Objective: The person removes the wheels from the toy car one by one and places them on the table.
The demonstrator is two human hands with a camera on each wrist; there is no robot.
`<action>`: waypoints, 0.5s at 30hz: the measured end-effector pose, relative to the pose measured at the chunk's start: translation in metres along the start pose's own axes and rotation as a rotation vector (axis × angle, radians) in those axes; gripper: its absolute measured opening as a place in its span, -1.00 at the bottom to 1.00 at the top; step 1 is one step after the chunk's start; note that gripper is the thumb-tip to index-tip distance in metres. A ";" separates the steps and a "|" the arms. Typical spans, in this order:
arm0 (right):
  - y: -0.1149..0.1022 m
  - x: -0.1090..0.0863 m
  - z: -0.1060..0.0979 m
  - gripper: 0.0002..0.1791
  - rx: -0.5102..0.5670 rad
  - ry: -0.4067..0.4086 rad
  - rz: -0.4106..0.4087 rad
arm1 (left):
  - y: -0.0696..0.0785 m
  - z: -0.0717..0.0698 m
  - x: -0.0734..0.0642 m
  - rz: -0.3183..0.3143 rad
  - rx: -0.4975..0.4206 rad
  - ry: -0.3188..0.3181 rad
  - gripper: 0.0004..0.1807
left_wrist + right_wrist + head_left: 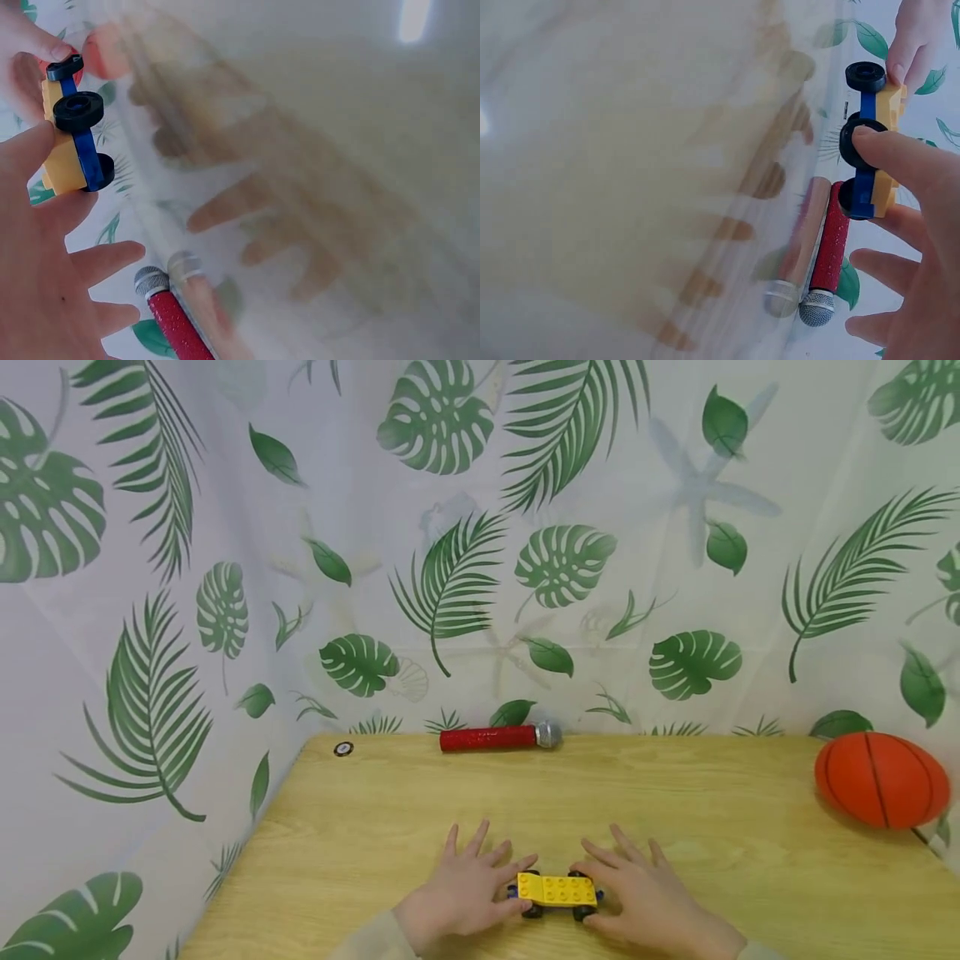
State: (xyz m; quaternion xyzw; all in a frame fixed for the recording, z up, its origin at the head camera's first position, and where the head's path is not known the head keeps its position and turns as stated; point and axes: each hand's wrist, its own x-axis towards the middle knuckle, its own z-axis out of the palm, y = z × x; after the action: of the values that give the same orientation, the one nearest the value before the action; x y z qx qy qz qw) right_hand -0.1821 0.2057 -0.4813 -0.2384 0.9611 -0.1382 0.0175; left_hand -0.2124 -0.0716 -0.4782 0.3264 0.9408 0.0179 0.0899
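Note:
A small toy car (558, 890) of yellow studded blocks, with a blue base and black wheels, is between the two hands near the table's front. The left hand (471, 889) pinches its left end between thumb and index finger, the other fingers spread. At the opposite end the right hand (643, 893) grips it, its thumb on a black wheel (862, 142) in the right wrist view. From the left wrist, the car's blue underside (88, 161) and several wheels show.
Along the back edge of the wooden table (375, 810) lies a red microphone (487, 738) with a silver head. A small round disc (343, 749) is at the back left, an orange-red ball (881, 781) with black lines at the right. Leaf-print cloth (480, 685) hangs behind.

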 end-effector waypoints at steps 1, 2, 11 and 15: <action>0.000 0.001 0.001 -0.27 0.008 0.004 0.010 | -0.001 0.000 0.000 -0.003 -0.016 0.000 -0.31; 0.000 0.001 0.001 -0.26 0.016 0.007 0.018 | -0.002 -0.001 -0.001 -0.006 -0.033 0.000 -0.31; -0.004 0.001 -0.007 -0.26 0.017 0.151 -0.021 | -0.008 -0.008 -0.001 -0.016 -0.134 0.064 -0.31; -0.006 0.001 -0.013 -0.27 0.107 0.166 -0.005 | -0.008 -0.012 -0.001 -0.003 -0.182 0.088 -0.31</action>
State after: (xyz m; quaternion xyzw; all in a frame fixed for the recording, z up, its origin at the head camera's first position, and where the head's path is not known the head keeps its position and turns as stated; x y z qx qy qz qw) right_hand -0.1815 0.2037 -0.4674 -0.2273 0.9498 -0.2089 -0.0499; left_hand -0.2188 -0.0785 -0.4667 0.3144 0.9388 0.1175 0.0776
